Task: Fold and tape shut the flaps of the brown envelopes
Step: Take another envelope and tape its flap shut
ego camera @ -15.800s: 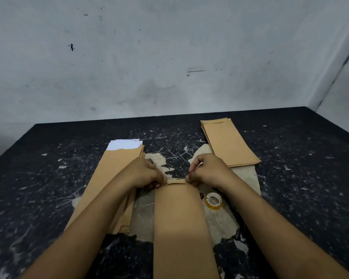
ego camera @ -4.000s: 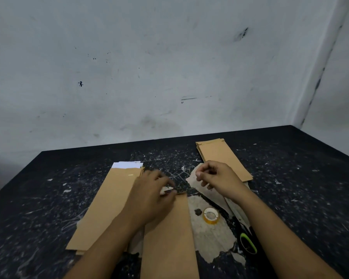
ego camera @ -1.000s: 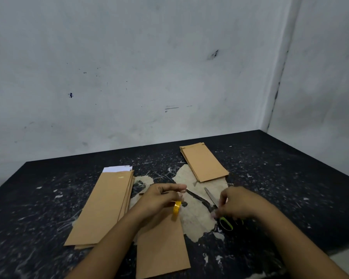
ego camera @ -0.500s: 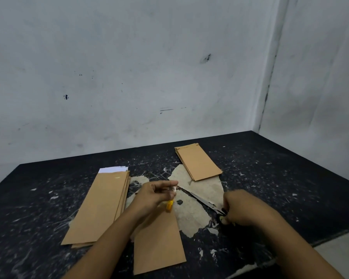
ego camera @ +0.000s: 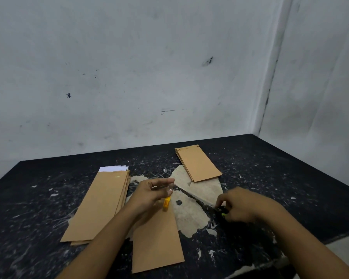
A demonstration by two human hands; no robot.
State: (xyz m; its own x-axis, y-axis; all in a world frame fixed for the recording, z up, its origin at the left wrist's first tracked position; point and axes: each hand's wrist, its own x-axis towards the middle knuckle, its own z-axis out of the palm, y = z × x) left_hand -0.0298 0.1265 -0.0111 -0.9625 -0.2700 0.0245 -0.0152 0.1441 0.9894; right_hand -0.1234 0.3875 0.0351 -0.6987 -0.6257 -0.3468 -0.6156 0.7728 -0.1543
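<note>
We saw the left hand (ego camera: 149,193) pinching tape (ego camera: 166,204); right of it, the right hand (ego camera: 239,205) gripped scissors (ego camera: 220,210) (blades toward the tape).

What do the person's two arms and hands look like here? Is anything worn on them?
Both forearms are bare to the bottom edge of the picture: no sleeves, gloves or watch show. The left hand and right hand show no rings or markings, though the picture is somewhat blurred. A pale nail shows on one of the left fingers.
</note>
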